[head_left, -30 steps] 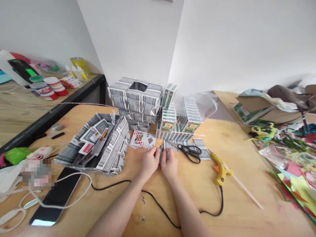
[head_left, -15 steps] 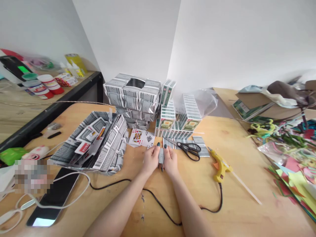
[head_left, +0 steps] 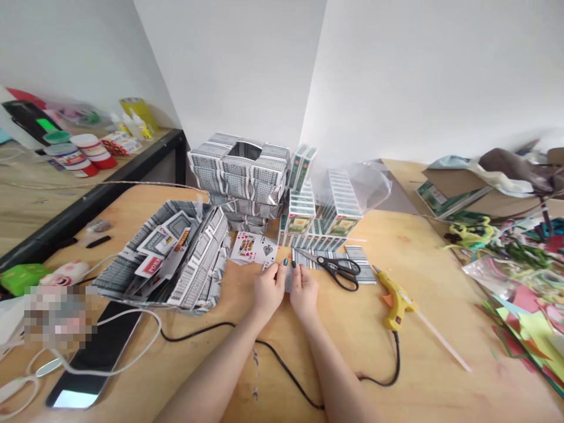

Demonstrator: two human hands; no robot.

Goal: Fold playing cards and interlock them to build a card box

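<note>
Between my two hands is a grey-patterned playing card (head_left: 288, 278), mostly covered by fingers. My left hand (head_left: 268, 289) is closed on its left side, thumb on top. On the other side my right hand (head_left: 304, 290) pinches the same card, its thumb close to the left one. Just beyond the fingertips lie face-up playing cards (head_left: 249, 247), a king and an ace of spades among them. Black-handled scissors (head_left: 341, 271) rest to the right, over grey-backed cards (head_left: 361, 264). Further right lies a yellow glue gun (head_left: 397, 305) with a glue stick in its back.
A box made of folded cards (head_left: 198, 258) holds loose cards at left. Behind it stands a taller card structure (head_left: 238, 170), beside stacked card packs (head_left: 341, 202). A black cord (head_left: 282, 358) runs under my forearms. A phone (head_left: 94, 358) and coloured scraps (head_left: 529, 317) lie at the sides.
Both hands have shifted slightly and the thumbs have come closer together over the card. Less of the card shows now. The whole view has moved a little.
</note>
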